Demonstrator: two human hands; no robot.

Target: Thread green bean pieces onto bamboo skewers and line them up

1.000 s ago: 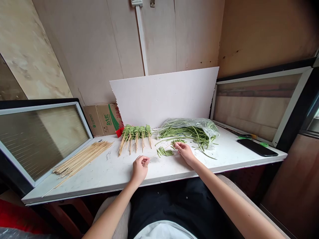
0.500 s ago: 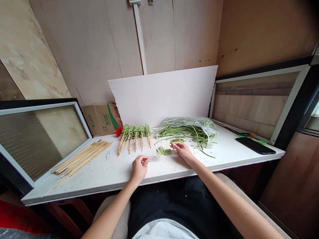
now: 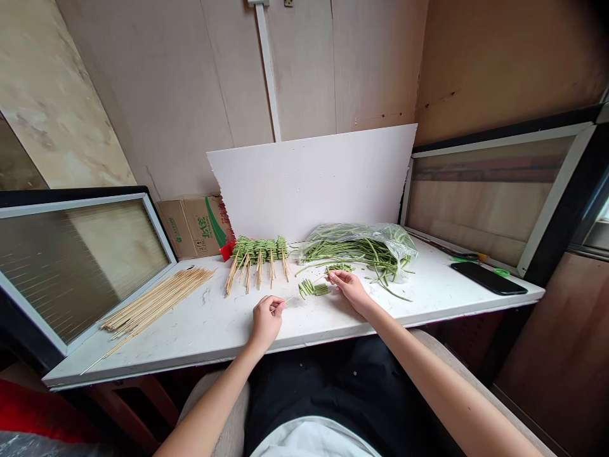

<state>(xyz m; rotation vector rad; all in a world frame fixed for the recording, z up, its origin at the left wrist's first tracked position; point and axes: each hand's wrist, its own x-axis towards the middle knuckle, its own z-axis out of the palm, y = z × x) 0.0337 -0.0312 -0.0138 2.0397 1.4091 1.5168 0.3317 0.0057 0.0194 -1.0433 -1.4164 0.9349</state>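
My left hand [image 3: 268, 318] is closed in a pinch on a thin bamboo skewer [image 3: 289, 299] that points right and away. Cut green bean pieces [image 3: 313, 289] sit in a short row between my hands, close to the skewer's line; whether all are threaded I cannot tell. My right hand [image 3: 348, 287] is closed, its fingertips pinching a thin pale stick, which looks like the skewer's far end. Just behind the right fingers lies a small heap of cut bean pieces [image 3: 340, 268], partly hidden by the hand.
Finished bean skewers [image 3: 261, 249] are stacked at the back. Loose bamboo skewers [image 3: 157, 301] lie at left. A clear plastic bag of long green beans [image 3: 361, 247] is behind my right hand. A black phone [image 3: 488, 278] rests at right. A white board [image 3: 311, 184] and cardboard box [image 3: 193, 227] stand behind.
Almost nothing differs. Both hands keep their grip and place, with only a slight shift of the whole view.
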